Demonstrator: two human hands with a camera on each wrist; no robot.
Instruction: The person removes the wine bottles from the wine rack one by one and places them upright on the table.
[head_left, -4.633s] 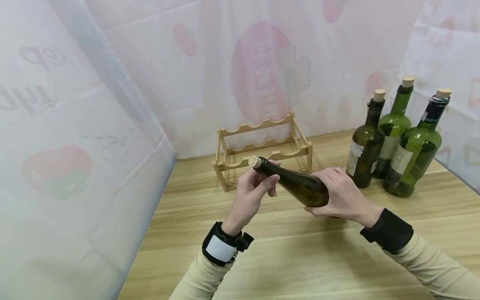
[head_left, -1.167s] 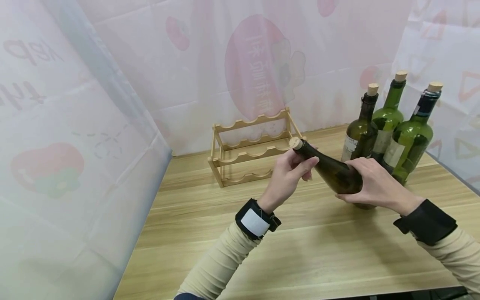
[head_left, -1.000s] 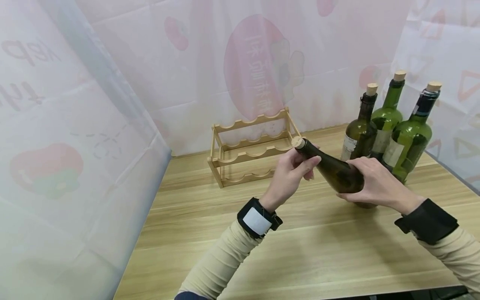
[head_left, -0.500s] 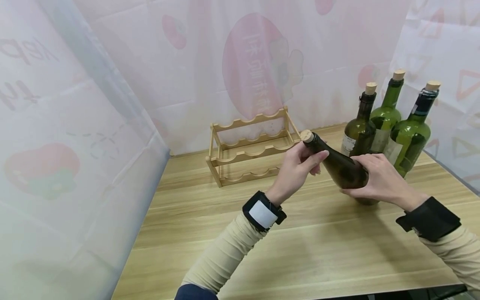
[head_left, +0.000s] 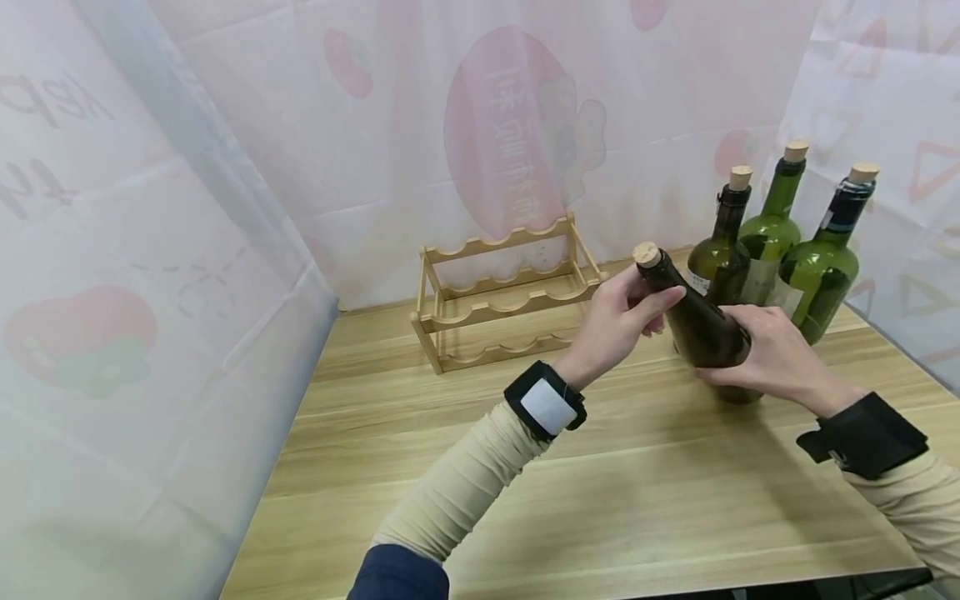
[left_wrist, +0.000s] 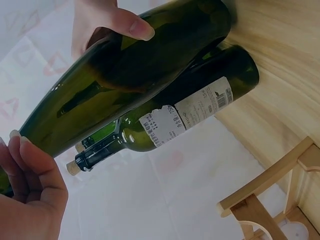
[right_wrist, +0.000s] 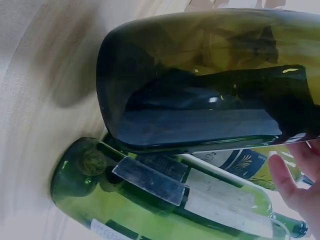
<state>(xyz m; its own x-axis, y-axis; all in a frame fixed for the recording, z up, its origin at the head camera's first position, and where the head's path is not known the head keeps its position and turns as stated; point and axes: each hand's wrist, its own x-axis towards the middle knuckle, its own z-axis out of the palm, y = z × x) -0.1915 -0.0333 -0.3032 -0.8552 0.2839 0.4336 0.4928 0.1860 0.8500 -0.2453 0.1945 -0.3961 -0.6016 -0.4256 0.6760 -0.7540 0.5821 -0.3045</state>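
Note:
A dark wine bottle [head_left: 701,329] with a cork [head_left: 646,253] in its mouth leans to the left in the head view. My left hand [head_left: 621,321] holds its neck between thumb and fingers. Around the body, my right hand [head_left: 783,360] grips from the right side. The left wrist view shows the bottle's glass [left_wrist: 125,75] between both hands, standing bottles behind it. In the right wrist view, the bottle's lower end [right_wrist: 200,95] appears close to the wooden surface; whether it touches I cannot tell.
Three corked wine bottles stand together at the right: a dark one [head_left: 726,258], a green one [head_left: 771,237] behind it, and another green one [head_left: 821,271]. A wooden wine rack [head_left: 498,312] sits at the back of the wooden table [head_left: 420,450]. Printed curtains [head_left: 375,183] hang around.
Both hands have carried the bottle to the right, away from the front of the rack and towards the standing bottles. It has become more upright. The head view has shifted slightly.

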